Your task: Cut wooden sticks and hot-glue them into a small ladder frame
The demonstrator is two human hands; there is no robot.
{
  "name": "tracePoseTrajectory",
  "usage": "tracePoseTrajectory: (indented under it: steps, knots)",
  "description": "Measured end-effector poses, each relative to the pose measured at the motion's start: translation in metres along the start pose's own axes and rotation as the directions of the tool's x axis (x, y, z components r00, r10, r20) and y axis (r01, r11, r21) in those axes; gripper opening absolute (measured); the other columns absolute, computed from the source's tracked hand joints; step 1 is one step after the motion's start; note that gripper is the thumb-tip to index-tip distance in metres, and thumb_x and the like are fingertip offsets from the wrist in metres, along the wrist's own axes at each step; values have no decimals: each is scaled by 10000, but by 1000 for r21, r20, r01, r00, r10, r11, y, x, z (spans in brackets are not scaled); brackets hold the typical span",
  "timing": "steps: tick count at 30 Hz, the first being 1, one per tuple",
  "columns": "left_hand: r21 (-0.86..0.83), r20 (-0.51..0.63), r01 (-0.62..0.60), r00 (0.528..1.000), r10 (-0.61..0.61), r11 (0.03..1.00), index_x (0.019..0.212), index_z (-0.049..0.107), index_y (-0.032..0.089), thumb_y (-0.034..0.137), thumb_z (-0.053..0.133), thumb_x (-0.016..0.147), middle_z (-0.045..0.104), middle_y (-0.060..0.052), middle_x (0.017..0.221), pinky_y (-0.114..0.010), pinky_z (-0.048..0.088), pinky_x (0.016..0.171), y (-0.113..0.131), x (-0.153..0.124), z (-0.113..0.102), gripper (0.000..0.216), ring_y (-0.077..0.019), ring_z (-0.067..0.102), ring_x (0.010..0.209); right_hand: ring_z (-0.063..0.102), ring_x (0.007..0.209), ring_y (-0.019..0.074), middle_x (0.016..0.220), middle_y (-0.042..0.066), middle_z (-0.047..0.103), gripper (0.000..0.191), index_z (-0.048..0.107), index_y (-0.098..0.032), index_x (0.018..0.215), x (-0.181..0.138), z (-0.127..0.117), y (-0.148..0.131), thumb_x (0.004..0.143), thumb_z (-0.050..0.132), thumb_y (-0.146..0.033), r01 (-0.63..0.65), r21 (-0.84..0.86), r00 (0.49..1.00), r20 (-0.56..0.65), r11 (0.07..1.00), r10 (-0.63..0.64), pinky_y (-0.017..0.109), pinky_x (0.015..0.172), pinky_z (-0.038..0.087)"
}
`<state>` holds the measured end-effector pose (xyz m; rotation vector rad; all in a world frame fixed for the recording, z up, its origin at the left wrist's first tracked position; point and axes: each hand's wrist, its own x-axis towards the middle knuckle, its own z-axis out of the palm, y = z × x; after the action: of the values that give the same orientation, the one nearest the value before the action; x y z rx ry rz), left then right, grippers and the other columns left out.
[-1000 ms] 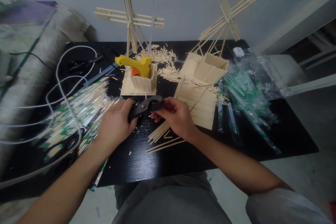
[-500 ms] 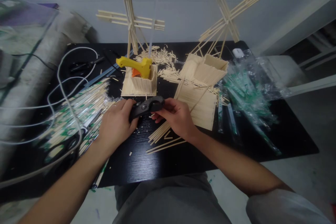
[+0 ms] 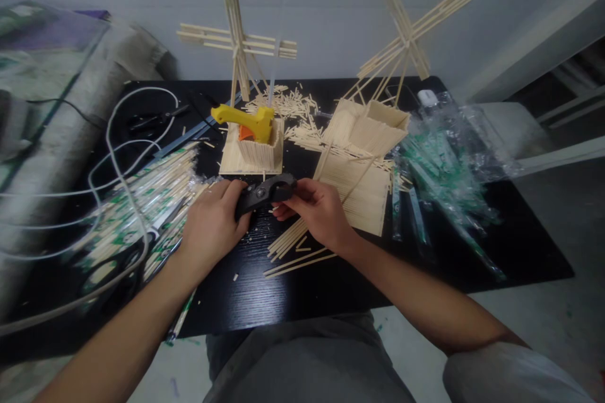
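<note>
My left hand (image 3: 213, 217) is wrapped around the handles of a black hand cutter (image 3: 258, 195), which has a round pivot and a curved jaw. The jaw points right, towards my right hand (image 3: 321, 208). That hand's thumb and fingers are pinched together at the jaw end, and what they hold is mostly hidden. A tiny pale tip shows beside the fingertips. Below my right hand lie several loose wooden sticks (image 3: 288, 238). Just beyond the cutter, a yellow glue gun (image 3: 258, 123) rests in a box of sticks (image 3: 258, 154) on a flat stick base.
Two stick windmill-like crosses (image 3: 239, 44) (image 3: 406, 41) rise at the back. Short cut pieces (image 3: 288, 101) are heaped between them. Packed sticks (image 3: 142, 201), white cables (image 3: 111, 132) and scissors (image 3: 113, 271) lie left. A stick panel (image 3: 368, 195) and plastic wrappers (image 3: 444, 157) lie right.
The view has shifted very slightly. Both hands and the cutter stay in nearly the same place, with no visible change in grip.
</note>
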<state>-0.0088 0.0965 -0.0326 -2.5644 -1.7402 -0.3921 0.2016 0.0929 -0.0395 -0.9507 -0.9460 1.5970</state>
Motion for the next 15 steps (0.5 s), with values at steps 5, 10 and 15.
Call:
tracePoseTrajectory:
  steps: [5,10,15]
  knots:
    - [12,49,43,998,-43,999,1062,626,182,256,517,910,714,-108,925,-352,437,685,-1,-2,-1,201,-299,699,837,764,636,157,758,21,791,352,732,-174,822,0,0,0,764,908,-473,-3,-17,1000,-4,1000,3,298,642,683]
    - [-95,99,150,985,-141,984,917,607,215,290,537,888,671,-53,767,-324,340,604,1,-1,-4,107,-240,632,669,768,654,165,784,27,796,366,720,-177,846,0,0,0,782,897,-490,5,-52,1000,10,999,-5,313,654,685]
    - [-570,111,321,942,-316,756,712,559,214,454,613,907,493,32,585,-278,318,556,4,4,-4,313,-138,448,535,778,682,160,803,15,802,359,728,-196,967,0,-1,5,815,875,-485,21,-43,999,36,999,-19,303,685,682]
